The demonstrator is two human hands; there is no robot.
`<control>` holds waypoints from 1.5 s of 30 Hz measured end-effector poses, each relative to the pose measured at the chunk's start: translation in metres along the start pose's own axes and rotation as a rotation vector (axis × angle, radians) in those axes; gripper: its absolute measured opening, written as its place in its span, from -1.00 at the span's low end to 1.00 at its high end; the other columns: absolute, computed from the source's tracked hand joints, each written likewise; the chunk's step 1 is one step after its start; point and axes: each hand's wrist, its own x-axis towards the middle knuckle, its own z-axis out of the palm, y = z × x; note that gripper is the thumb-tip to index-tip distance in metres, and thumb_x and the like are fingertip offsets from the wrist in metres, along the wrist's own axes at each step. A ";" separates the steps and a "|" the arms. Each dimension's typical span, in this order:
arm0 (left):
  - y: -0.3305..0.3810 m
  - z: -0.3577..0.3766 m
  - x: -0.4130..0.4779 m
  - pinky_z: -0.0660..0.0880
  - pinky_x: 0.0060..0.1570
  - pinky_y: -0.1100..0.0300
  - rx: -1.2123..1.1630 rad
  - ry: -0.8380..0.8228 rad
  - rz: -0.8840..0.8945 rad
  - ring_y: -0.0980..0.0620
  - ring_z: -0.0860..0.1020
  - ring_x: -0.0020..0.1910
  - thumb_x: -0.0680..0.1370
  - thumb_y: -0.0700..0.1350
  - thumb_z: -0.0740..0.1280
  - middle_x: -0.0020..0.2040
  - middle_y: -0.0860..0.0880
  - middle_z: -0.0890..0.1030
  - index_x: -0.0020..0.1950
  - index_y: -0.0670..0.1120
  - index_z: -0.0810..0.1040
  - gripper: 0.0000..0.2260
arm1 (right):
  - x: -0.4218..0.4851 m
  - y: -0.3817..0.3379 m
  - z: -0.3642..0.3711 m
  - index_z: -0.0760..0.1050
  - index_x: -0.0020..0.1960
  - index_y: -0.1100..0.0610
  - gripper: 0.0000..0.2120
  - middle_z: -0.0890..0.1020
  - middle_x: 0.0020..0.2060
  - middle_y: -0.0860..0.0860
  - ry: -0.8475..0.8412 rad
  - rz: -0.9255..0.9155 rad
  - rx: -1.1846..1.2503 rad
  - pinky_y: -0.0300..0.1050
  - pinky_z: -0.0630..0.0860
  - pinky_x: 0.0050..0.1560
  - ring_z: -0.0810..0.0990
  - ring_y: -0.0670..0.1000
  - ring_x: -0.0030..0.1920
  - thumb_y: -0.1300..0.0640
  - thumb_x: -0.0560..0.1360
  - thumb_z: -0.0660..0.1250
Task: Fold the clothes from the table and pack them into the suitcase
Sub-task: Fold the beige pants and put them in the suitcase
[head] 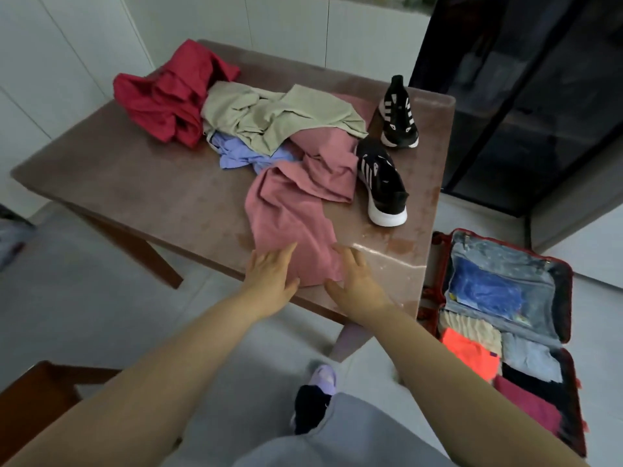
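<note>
At the near edge of the table [135, 183], both arms reach forward and down, bare forearms almost parallel. The left hand [271, 273] lies palm down on the near left edge of a pink garment [290, 210], fingers straight and close together, pointing away from the person. The right hand [357, 281] lies flat on the garment's near right corner, fingers straight and slightly spread, their tips partly on cloth and partly on the tabletop. Neither hand curls round anything. The pink garment stretches crumpled from the hands toward the table's middle, where its far part disappears under a beige garment [269, 116]. A lilac garment [239, 156] shows only as a bunch poking out beneath the beige one, and a red garment [168, 92] lies heaped at the far left. What kind of clothing each is cannot be told. Two black striped shoes [384, 183] stand just right of the pile. The suitcase [569, 298] lies open on the floor to the table's right, with folded items inside; the right forearm covers its near left corner.
</note>
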 end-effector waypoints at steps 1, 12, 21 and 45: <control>-0.006 -0.001 0.008 -0.04 0.46 -0.03 -0.001 -0.007 -0.001 -0.08 0.19 0.46 0.58 -0.01 0.23 0.46 -0.08 0.27 0.54 -0.06 -0.03 -0.37 | 0.010 -0.003 0.001 0.16 0.47 0.12 -0.39 0.24 0.40 0.13 0.001 -0.007 -0.011 0.03 0.27 0.35 0.27 0.19 0.36 0.17 0.49 0.31; -0.041 -0.071 0.146 -0.02 0.45 -0.08 0.129 0.057 0.062 -0.11 0.13 0.48 0.60 0.05 0.18 0.51 -0.08 0.18 0.55 -0.04 -0.09 -0.37 | 0.154 -0.015 -0.044 0.15 0.51 0.06 -0.41 0.24 0.43 0.14 0.098 -0.042 -0.183 -0.01 0.18 0.36 0.26 0.23 0.36 0.11 0.53 0.27; -0.057 -0.108 0.253 -0.07 0.45 -0.06 0.136 0.050 0.168 -0.10 0.17 0.44 0.59 0.04 0.20 0.46 -0.07 0.26 0.54 0.01 -0.02 -0.40 | 0.258 -0.040 -0.065 0.11 0.51 0.15 -0.34 0.17 0.49 0.15 0.201 0.044 -0.312 0.10 0.10 0.45 0.16 0.21 0.46 -0.08 0.52 0.25; -0.113 -0.120 0.392 0.01 0.45 0.05 0.177 -0.037 0.426 -0.14 -0.10 0.52 0.46 -0.39 0.23 0.55 -0.08 -0.07 0.52 0.04 0.11 -0.29 | 0.332 -0.056 -0.037 0.23 0.42 0.09 -0.40 0.34 0.38 0.06 0.427 0.300 -0.491 0.08 0.03 0.45 0.34 0.15 0.35 -0.17 0.50 0.25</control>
